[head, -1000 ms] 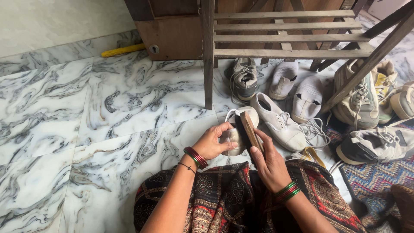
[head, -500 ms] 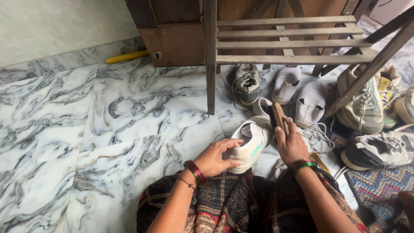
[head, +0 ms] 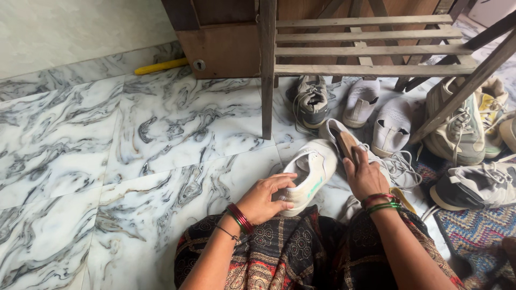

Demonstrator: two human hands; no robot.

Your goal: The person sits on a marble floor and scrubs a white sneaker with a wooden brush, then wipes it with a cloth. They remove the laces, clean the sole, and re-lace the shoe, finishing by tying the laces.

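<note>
Marble floor tiles [head: 134, 139], white with grey veining, filled the left of the head view, and a slatted wooden rack [head: 371, 45] stood at the top with worn sneakers [head: 387, 115] scattered beneath and beside it on the right, near a patterned rug [head: 473, 225]. At the person's lap lay a white sneaker [head: 312, 172], cream-toned with a green streak along its side, its opening turned up and toe pointing away. Her left hand [head: 264, 197] curled around the sneaker's heel, fingers pressed to its side. Her right hand [head: 365, 174] was clenched around a wooden brush [head: 347, 145], held just beside the sneaker's toe.
</note>
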